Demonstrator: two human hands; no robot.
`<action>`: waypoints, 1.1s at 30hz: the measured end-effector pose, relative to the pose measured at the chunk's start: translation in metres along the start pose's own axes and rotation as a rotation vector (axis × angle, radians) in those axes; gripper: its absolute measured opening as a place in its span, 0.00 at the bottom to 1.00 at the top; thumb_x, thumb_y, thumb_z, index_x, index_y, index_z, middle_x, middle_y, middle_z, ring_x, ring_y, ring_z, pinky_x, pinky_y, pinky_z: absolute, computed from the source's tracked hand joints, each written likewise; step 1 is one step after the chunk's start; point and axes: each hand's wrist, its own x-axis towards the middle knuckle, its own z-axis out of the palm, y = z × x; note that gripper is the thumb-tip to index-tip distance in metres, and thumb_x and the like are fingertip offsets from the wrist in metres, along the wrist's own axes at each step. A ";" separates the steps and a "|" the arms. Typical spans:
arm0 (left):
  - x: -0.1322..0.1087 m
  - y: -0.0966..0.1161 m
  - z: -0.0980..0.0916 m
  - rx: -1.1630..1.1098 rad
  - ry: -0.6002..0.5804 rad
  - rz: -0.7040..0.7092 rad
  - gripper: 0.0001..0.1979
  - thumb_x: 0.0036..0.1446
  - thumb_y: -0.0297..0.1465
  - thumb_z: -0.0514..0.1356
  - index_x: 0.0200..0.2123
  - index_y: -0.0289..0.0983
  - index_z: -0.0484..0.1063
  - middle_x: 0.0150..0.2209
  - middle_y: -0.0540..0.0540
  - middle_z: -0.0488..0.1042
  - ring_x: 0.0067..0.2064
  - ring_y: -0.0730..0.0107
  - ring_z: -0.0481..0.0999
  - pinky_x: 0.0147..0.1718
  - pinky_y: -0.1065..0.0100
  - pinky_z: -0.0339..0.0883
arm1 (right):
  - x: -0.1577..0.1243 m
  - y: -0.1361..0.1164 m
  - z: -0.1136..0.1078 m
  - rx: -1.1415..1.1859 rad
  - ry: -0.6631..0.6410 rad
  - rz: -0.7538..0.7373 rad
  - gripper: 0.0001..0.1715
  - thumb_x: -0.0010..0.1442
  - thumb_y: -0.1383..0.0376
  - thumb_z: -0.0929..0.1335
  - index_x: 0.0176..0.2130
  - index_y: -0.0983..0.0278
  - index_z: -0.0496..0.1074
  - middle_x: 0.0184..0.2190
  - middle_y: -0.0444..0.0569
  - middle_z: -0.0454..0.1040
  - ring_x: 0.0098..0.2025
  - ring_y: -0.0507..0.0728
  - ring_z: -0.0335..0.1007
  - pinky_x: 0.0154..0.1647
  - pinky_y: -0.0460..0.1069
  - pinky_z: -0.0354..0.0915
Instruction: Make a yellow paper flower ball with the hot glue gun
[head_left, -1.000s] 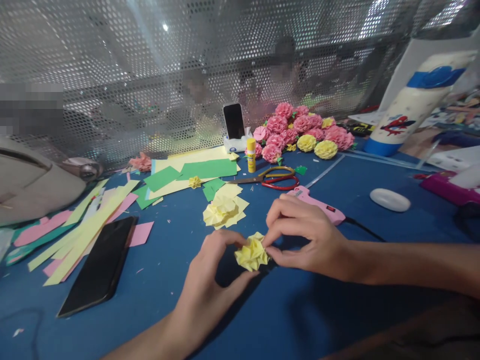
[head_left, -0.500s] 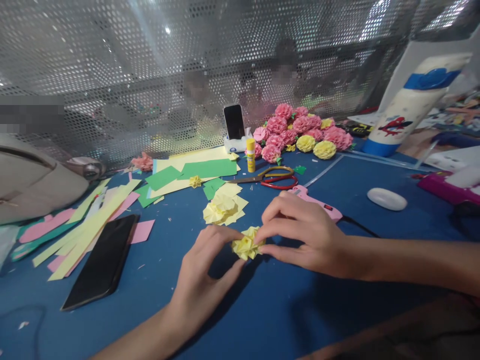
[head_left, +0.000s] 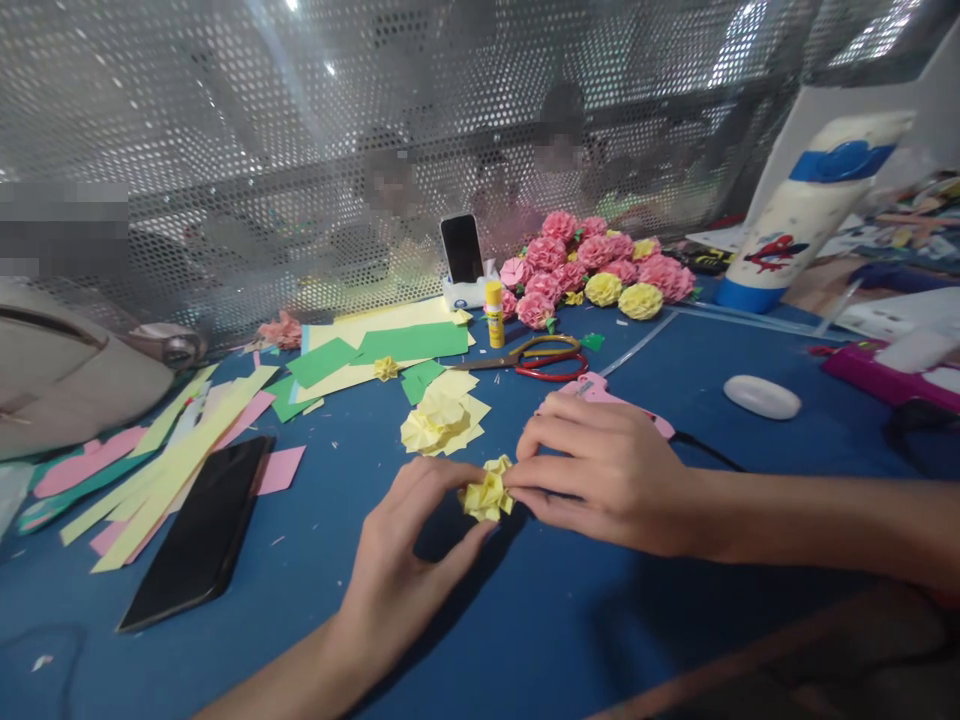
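A small yellow folded-paper flower (head_left: pixel 486 492) is pinched between both hands just above the blue table (head_left: pixel 525 640). My left hand (head_left: pixel 409 555) grips it from the left with thumb and fingers closed round it. My right hand (head_left: pixel 600 470) pinches its right side with thumb and forefinger. Behind them lies a heap of folded yellow paper pieces (head_left: pixel 442 418). A pink glue gun (head_left: pixel 600 392) is partly hidden behind my right hand.
A black phone (head_left: pixel 199 530) lies at left beside paper strips (head_left: pixel 157 470). Green and yellow sheets (head_left: pixel 390 345), scissors (head_left: pixel 544 358), a glue stick (head_left: pixel 493 313), a propped phone (head_left: pixel 461 250), a pile of pink and yellow paper flowers (head_left: pixel 600 265), a white bottle (head_left: pixel 802 215) and a white oval object (head_left: pixel 761 396) surround the hands.
Both hands have shifted slightly left with the flower, and the fingers have closed tighter on it, pressing it smaller.
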 end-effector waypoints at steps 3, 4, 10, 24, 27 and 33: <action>0.000 0.002 0.000 0.021 0.011 -0.002 0.13 0.58 0.26 0.63 0.47 0.40 0.70 0.42 0.49 0.77 0.43 0.68 0.76 0.44 0.68 0.68 | -0.001 0.001 -0.001 0.036 -0.001 0.012 0.11 0.65 0.68 0.66 0.34 0.65 0.78 0.30 0.47 0.75 0.33 0.54 0.60 0.37 0.49 0.58; 0.000 0.003 0.000 0.026 0.014 -0.001 0.14 0.58 0.26 0.63 0.47 0.41 0.69 0.42 0.49 0.77 0.44 0.68 0.76 0.44 0.68 0.68 | -0.002 0.001 -0.001 0.040 -0.005 0.015 0.11 0.65 0.68 0.66 0.34 0.65 0.78 0.31 0.47 0.75 0.33 0.54 0.60 0.37 0.49 0.58; -0.003 0.002 -0.001 0.032 0.005 0.019 0.15 0.59 0.26 0.63 0.48 0.42 0.68 0.42 0.49 0.77 0.44 0.68 0.76 0.44 0.68 0.69 | -0.002 0.002 0.001 0.084 -0.029 0.013 0.13 0.66 0.69 0.65 0.33 0.65 0.77 0.30 0.47 0.73 0.32 0.53 0.60 0.35 0.48 0.57; 0.000 0.000 0.001 -0.035 -0.001 -0.012 0.17 0.57 0.22 0.62 0.47 0.43 0.65 0.42 0.49 0.74 0.45 0.68 0.75 0.45 0.68 0.69 | 0.001 0.002 0.008 0.188 0.128 0.069 0.08 0.59 0.74 0.67 0.29 0.66 0.71 0.26 0.45 0.69 0.30 0.51 0.62 0.32 0.46 0.59; 0.001 -0.002 -0.001 -0.052 0.024 -0.001 0.14 0.57 0.21 0.61 0.44 0.41 0.66 0.41 0.49 0.74 0.44 0.69 0.75 0.44 0.69 0.68 | 0.001 0.006 0.005 0.225 0.082 0.099 0.05 0.62 0.71 0.67 0.33 0.65 0.72 0.30 0.46 0.71 0.33 0.51 0.65 0.36 0.47 0.61; 0.004 -0.006 -0.003 -0.075 0.005 -0.013 0.12 0.58 0.23 0.62 0.44 0.40 0.67 0.40 0.48 0.75 0.42 0.69 0.75 0.42 0.69 0.69 | 0.002 0.009 -0.001 0.242 0.116 0.072 0.07 0.62 0.63 0.70 0.40 0.65 0.73 0.35 0.48 0.73 0.37 0.53 0.68 0.38 0.47 0.63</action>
